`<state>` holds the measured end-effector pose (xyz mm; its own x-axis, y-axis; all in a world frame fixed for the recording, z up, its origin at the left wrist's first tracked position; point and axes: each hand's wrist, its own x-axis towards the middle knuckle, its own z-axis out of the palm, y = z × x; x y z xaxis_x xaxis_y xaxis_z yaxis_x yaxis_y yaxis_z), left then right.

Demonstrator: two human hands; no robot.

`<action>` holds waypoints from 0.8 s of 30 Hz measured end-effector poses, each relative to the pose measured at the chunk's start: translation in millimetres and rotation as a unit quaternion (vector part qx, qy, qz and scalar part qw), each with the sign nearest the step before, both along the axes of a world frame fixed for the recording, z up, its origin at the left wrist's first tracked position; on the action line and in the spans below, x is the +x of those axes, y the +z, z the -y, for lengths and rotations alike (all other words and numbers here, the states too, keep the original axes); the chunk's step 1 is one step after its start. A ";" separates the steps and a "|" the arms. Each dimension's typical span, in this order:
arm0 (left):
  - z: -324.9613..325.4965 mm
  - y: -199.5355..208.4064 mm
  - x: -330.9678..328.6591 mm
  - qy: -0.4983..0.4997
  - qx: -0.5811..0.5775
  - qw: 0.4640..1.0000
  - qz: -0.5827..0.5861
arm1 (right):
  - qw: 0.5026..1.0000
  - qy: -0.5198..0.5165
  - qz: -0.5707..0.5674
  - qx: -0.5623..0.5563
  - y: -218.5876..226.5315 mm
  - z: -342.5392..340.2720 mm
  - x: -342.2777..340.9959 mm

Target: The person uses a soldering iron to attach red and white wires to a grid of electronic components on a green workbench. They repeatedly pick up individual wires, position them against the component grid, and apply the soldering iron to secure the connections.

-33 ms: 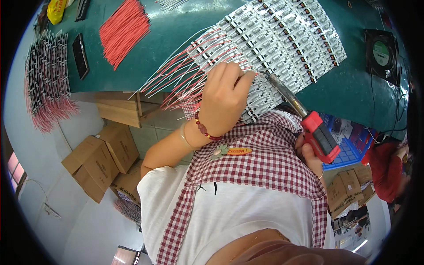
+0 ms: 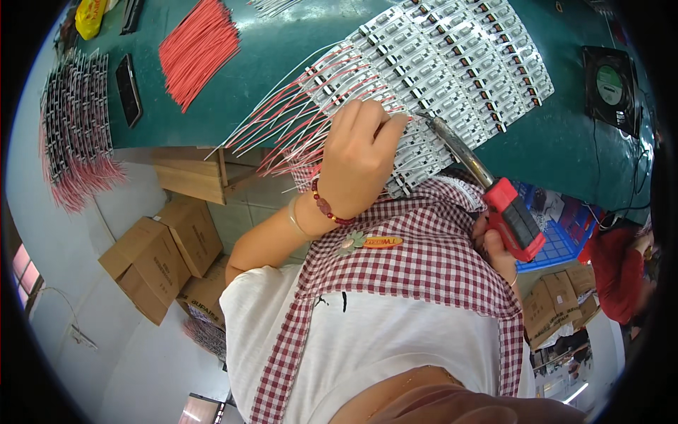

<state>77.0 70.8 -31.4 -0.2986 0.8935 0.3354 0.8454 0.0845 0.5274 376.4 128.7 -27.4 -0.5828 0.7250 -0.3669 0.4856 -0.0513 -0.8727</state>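
A sheet of small white circuit boards (image 2: 452, 67) lies on the bench in front of me. From its left rows, red and white wires (image 2: 275, 116) trail over the bench edge. My left hand (image 2: 360, 155) rests above these rows, thumb and fingers pinched on a thin wire whose red end just shows at the fingertips. Around the red and black handle of a soldering iron (image 2: 514, 219) my right hand (image 2: 494, 249) is closed, partly hidden by the handle. The iron's tip is at the boards, just right of my left fingertips; whether it touches is too small to tell.
A bundle of red wires (image 2: 201, 49) and a phone (image 2: 128, 90) lie on the green bench (image 2: 544, 155) to the left. Wired boards (image 2: 76, 106) hang at the far left. A black fan (image 2: 611, 90) stands right, above a blue basket (image 2: 558, 244). Cardboard boxes (image 2: 145, 265) are stacked below.
The soldering iron's tip has shifted very slightly to the right, away from my left fingertips. My left hand stays in place.
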 end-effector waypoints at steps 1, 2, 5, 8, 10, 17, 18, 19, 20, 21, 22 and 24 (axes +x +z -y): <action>0.1 -1.3 0.8 0.000 0.002 1.000 0.001 | 1.000 0.002 -0.007 -0.006 0.9 -0.8 0.2; 0.2 -2.8 1.3 0.001 0.004 1.000 0.002 | 1.000 0.004 -0.015 -0.012 1.8 -1.8 0.3; -0.1 -4.9 2.0 0.001 -0.001 1.000 -0.010 | 1.000 0.011 -0.020 -0.003 2.7 -2.2 -2.9; 0.8 -3.9 0.7 0.006 -0.006 1.000 -0.023 | 0.999 -0.007 -0.010 -0.042 5.4 -1.0 -4.1; 1.9 -5.3 0.9 0.008 -0.001 1.000 -0.025 | 0.996 -0.012 0.007 -0.088 7.8 0.7 -0.2; 2.9 -8.6 -0.4 -0.013 0.018 0.999 -0.031 | 0.995 -0.016 -0.006 -0.102 5.6 -0.9 -3.9; 2.3 -8.0 -1.1 -0.014 0.019 0.999 -0.034 | 0.996 -0.008 0.000 -0.090 4.2 -1.3 -3.5; 2.3 -8.2 -1.1 -0.013 0.017 0.999 -0.034 | 0.998 0.004 0.000 -0.065 2.5 -2.0 -3.0; 2.5 -8.6 -1.1 -0.012 0.015 0.999 -0.033 | 0.999 0.015 0.001 -0.041 0.9 -3.1 -2.6; 2.5 -8.6 -1.1 -0.011 0.013 0.999 -0.033 | 1.000 0.031 -0.004 -0.005 -1.9 -5.6 -2.7; 2.4 -8.5 -1.2 -0.010 0.015 0.999 -0.033 | 0.999 0.039 -0.005 0.014 -3.4 -6.1 -2.3; 2.2 -7.7 -1.7 -0.007 0.019 0.999 -0.031 | 0.998 0.047 -0.004 0.037 -5.5 -6.5 -1.5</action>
<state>75.3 68.6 -39.1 -0.2626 0.8843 0.3862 0.8780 0.0531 0.4756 374.9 135.2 -32.8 -0.6522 0.6925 -0.3084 0.4775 0.0592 -0.8766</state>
